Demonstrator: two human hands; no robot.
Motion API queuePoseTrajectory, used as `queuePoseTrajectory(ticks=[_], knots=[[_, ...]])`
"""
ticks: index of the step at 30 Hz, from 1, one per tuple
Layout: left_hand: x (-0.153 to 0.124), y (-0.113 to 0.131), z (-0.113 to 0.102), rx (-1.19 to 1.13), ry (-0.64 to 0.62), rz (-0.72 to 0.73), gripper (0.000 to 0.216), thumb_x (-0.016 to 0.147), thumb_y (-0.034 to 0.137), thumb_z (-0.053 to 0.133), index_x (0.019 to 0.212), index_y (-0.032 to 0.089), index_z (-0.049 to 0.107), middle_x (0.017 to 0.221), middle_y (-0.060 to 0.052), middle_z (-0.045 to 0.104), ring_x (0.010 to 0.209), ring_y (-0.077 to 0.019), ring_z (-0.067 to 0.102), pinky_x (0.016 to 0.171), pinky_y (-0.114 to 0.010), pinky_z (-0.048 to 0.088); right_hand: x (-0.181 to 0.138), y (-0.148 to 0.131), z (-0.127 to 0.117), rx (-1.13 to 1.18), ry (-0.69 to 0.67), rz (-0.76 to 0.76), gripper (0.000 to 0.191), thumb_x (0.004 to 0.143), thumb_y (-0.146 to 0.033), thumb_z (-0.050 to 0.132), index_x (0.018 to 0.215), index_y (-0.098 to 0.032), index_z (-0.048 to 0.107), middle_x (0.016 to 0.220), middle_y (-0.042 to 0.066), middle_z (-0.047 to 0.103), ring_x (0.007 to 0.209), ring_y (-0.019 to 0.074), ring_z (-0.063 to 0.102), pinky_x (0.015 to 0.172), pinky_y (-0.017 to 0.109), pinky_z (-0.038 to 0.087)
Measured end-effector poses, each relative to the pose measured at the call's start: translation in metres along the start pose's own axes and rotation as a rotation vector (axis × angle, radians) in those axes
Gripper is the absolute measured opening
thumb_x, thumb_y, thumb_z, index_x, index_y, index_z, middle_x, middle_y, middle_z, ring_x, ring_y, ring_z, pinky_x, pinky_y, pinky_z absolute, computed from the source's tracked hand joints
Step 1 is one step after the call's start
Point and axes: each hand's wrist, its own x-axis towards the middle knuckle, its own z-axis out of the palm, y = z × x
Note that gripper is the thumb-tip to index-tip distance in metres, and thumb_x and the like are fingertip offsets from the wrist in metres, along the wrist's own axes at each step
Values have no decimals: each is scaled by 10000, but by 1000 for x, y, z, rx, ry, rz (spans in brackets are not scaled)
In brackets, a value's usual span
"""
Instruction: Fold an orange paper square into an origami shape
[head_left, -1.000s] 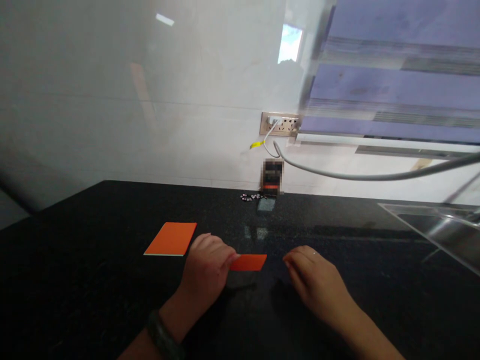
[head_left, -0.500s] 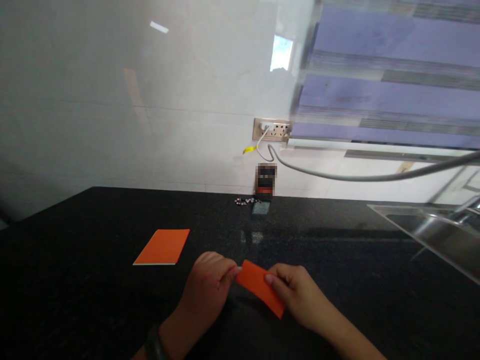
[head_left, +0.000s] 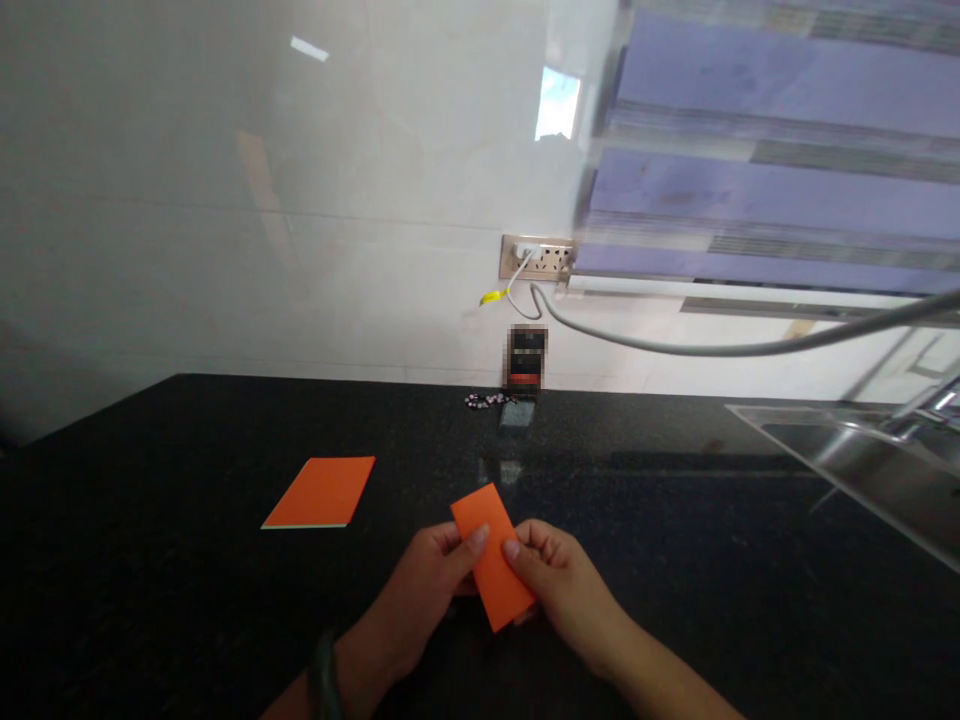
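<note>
A small orange paper rectangle (head_left: 491, 555) is held upright above the black counter (head_left: 150, 560), its long side pointing away from me. My left hand (head_left: 427, 590) pinches its left edge with thumb and fingers. My right hand (head_left: 559, 585) pinches its right edge. A second, larger orange sheet (head_left: 321, 492) lies flat on the counter to the left, apart from both hands. A dark band circles my left wrist (head_left: 322, 680).
A steel sink (head_left: 862, 460) is set into the counter at the right. A small dark object (head_left: 525, 360) and some beads (head_left: 487, 400) stand by the tiled wall. A socket strip (head_left: 536, 258) with a grey cable (head_left: 675, 348) hangs above.
My right hand came in and took the small orange paper beside my left hand. Both hands then turned it from lying sideways to pointing away from me.
</note>
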Motion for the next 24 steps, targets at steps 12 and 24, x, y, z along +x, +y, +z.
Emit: queuePoseTrajectory(ticks=[12,24], knots=[[-2,0,-6,-372,-48,-130,176,753,234,565,823,86,629,722,-70,640,640,-144,584,640,-275,449,-16,-14,-24,-1004,-107,-699,313,773,-79,459,1001,-248,590,891,44,451,771,143,464,625,261,390],[-2,-2,3,-501,-84,-12,189,789,196,530,918,104,631,932,-101,647,856,-183,588,798,-332,436,-9,-9,-10,-632,190,-452,262,828,-258,466,581,-170,486,627,-8,444,590,112,440,545,234,369]])
